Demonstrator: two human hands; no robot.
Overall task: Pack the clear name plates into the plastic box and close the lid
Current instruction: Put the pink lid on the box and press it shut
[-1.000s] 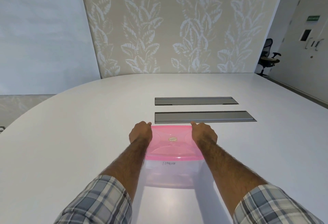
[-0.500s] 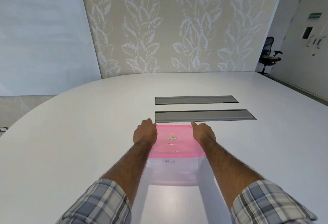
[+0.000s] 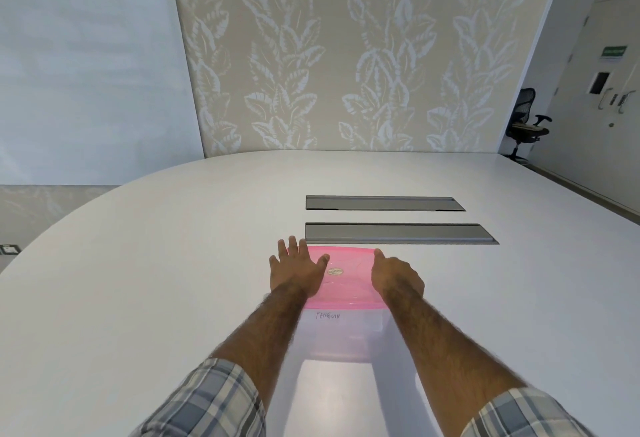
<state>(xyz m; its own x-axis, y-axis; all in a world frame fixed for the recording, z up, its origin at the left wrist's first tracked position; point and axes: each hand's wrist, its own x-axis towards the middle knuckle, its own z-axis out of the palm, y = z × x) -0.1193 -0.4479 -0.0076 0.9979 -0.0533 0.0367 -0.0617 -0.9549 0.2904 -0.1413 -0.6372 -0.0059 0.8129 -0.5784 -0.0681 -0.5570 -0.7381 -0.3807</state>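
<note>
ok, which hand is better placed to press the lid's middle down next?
Left, probably. The left hand lies flat, fingers spread, on the pink lid; the right hand sits at its right edge, fingers hidden.

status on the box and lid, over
left grip open, flat on pink lid. right grip on lid's right edge, fingers hidden. lid sits on box. grey slot beyond.

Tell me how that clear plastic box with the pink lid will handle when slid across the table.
The clear plastic box will probably slide easily: the white table looks smooth and glossy. Its translucent walls suggest it is light and may flex. Broader than tall under the pink lid, it seems unlikely to tip.
</note>
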